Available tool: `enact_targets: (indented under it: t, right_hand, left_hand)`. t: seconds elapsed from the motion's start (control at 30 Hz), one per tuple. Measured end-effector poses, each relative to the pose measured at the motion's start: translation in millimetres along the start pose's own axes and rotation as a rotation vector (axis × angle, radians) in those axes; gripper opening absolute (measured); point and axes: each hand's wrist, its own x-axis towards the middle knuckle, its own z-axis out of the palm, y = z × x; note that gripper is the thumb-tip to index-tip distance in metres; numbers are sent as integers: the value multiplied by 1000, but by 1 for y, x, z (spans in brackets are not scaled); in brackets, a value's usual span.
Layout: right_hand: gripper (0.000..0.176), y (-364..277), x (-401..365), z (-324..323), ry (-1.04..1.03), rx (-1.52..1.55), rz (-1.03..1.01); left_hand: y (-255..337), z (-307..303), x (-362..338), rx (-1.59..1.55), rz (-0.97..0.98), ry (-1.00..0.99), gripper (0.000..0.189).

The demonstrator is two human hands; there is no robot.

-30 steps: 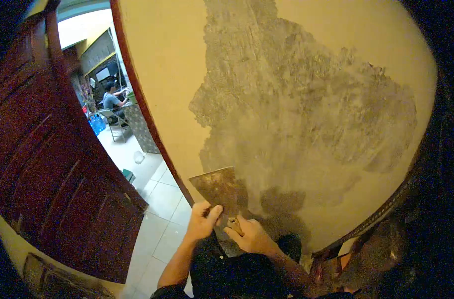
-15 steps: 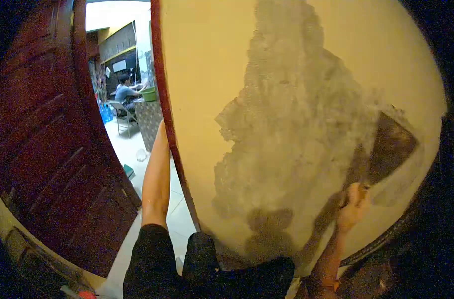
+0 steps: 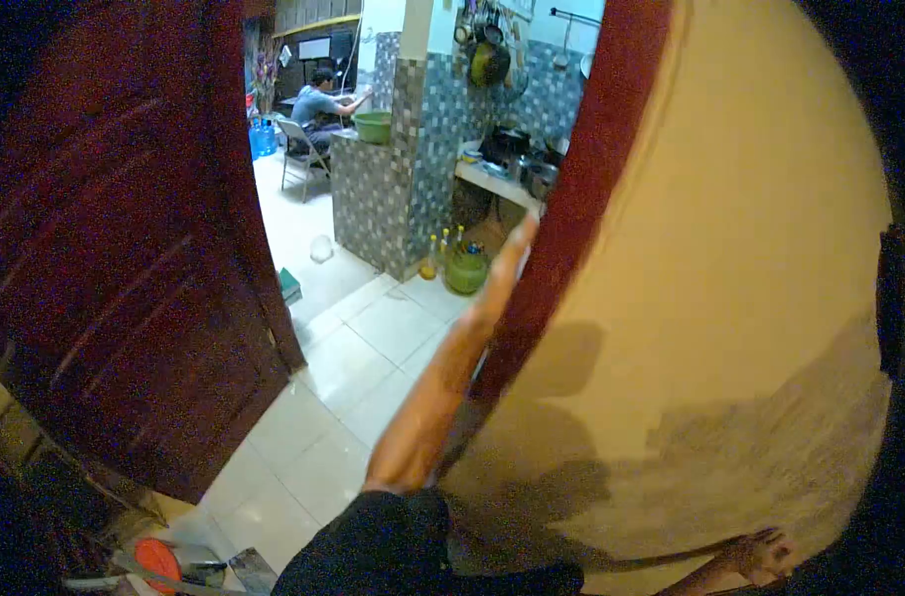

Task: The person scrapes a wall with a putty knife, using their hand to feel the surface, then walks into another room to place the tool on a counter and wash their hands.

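**L arm up the frame, R hand low on wall**

Yellow wall (image 3: 750,248) fills 1–5 o'clock, w/ grey bare patch (image 3: 800,447) at 4. Dark red door (image 3: 125,248) at 9, swung open. Door frame (image 3: 591,199) runs 12 to 6. L hand (image 3: 517,243) near centre, stretched flat along frame, nothing in it; prob. a brace for balance. R hand (image 3: 762,554) at 5, low by the patch, fingers loosely curled; can't tell if it grips anything. Scraper not in view. Vs 0.5 s ago: view swung left, patch slid from centre to 4, and the scraper R hand held at 3 is out of shot.
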Motion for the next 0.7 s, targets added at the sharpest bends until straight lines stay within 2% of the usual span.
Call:
enact_targets:
  t: [0.07, 0.2, 0.23, 0.27, 0.33, 0.37, 0.43, 0.47, 0.53, 0.57, 0.63, 0.7]
  right_hand:
    - [52, 32, 18, 8, 32, -50, -24]
    - [48, 88, 38, 108, 64, -167, -38]
    - [47, 107, 39, 133, 73, -194, -40]
    - [46, 118, 44, 153, 82, -220, -47]
    - [45, 144, 53, 196, 106, -271, -77]
    - [44, 153, 57, 217, 118, -305, -92]
    - [43, 157, 63, 256, 145, -391, -115]
    - [42, 162, 68, 273, 158, -440, -123]
    - [41, 158, 74, 306, 188, -541, -148]
    - [40, 151, 81, 325, 199, -598, -167]
    - [40, 131, 100, 358, 215, -713, -225]
    - [39, 108, 106, 388, 238, -832, -261]
  left_hand:
    - [-13, 4, 7, -22, -50, -55, 75]
    - [-31, 0, 3, -104, -155, -137, 76]
    - [-20, -6, 14, -125, -180, -155, 76]
    - [-7, -1, 2, -176, -290, -139, 61]
    - [4, 7, -2, -40, -240, -186, 72]
    - [0, 2, 2, -39, -239, -201, 72]
    - [-23, -16, 18, -147, -242, -269, 58]
    - [-25, -16, 22, -154, -256, -278, 58]
    - [-24, -15, 22, -149, -332, -25, 42]
    - [-31, -23, 24, -159, -354, -44, 42]
    - [-49, -37, 35, 40, -35, -201, 36]
    - [-27, -27, 28, 61, -63, -237, 34]
